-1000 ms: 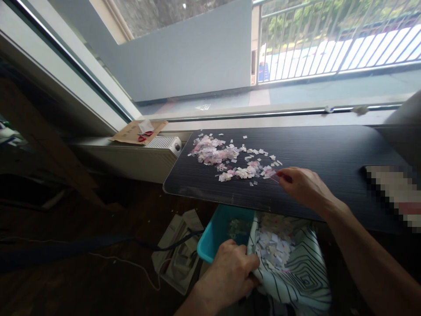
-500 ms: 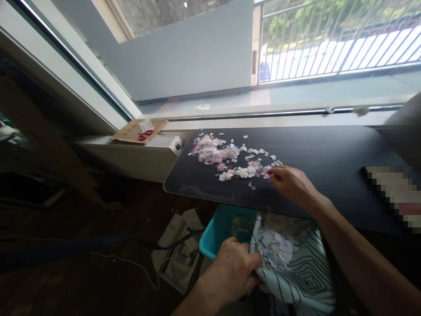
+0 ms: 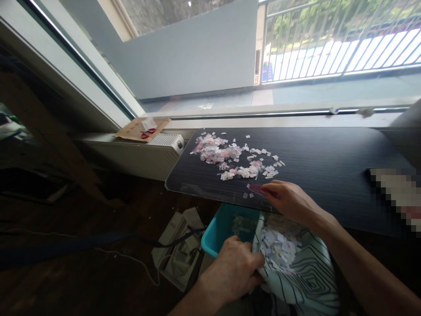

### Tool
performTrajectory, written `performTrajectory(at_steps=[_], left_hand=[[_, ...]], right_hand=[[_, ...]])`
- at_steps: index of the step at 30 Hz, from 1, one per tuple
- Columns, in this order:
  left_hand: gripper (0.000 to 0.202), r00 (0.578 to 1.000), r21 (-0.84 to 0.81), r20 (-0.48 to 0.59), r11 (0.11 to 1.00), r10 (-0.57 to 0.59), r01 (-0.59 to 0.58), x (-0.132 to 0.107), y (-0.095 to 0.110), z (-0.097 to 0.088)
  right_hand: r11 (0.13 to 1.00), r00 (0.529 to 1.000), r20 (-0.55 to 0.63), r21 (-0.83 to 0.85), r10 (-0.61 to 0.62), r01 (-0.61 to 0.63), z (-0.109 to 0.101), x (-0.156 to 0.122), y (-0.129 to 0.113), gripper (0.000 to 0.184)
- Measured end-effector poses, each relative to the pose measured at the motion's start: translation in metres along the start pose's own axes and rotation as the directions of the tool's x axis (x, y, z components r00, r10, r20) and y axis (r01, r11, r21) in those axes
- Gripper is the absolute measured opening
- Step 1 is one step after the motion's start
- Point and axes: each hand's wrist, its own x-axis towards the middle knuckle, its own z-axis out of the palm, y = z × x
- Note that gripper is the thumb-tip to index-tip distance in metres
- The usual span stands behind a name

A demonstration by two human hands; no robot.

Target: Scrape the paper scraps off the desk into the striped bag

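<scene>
Small white and pink paper scraps [image 3: 230,159] lie scattered on a black tabletop [image 3: 329,158]. My right hand [image 3: 289,199] rests near the table's front edge, fingers pinched on a pink paper piece [image 3: 257,189] that lies on the wood. Below the edge, my left hand [image 3: 235,268] is closed on the rim of a striped pale-green cloth [image 3: 309,276], which holds a heap of paper scraps [image 3: 279,250]. The cloth lies over a teal plastic bin [image 3: 220,228].
A white radiator [image 3: 148,153] stands left of the table, with cardboard and red scissors [image 3: 147,132] on the sill. Cables and folded papers [image 3: 179,252] lie on the dark floor. A window with a railing runs behind. A blurred object [image 3: 396,191] sits at the right.
My right hand drew back from the scrap pile toward the table's front edge, dragging a pink piece along. My left hand kept its hold on the cloth.
</scene>
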Motion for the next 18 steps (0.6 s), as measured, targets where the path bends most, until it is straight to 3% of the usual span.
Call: performTrajectory(at_steps=[4, 11, 16, 18], left_hand=[[0.015, 1.000, -0.009, -0.013, 1.000, -0.005, 0.005, 0.001, 0.001, 0.000], [0.017, 1.000, -0.002, -0.015, 1.000, -0.009, 0.009, 0.001, 0.000, 0.000], [0.015, 1.000, -0.006, -0.018, 1.000, -0.007, 0.007, 0.002, 0.000, 0.000], [0.016, 1.000, -0.008, -0.019, 1.000, -0.009, 0.009, 0.002, 0.000, 0.002]], right_hand=[[1.000, 0.998, -0.068, -0.011, 0.020, -0.021, 0.006, 0.002, 0.001, 0.029], [0.984, 0.986, 0.098, 0.133, -0.132, 0.118, 0.009, -0.012, -0.021, 0.028], [0.997, 0.999, 0.007, 0.067, -0.050, 0.049, 0.011, -0.016, -0.019, 0.029], [0.993, 0.996, 0.037, 0.086, -0.078, 0.074, 0.012, -0.017, -0.022, 0.029]])
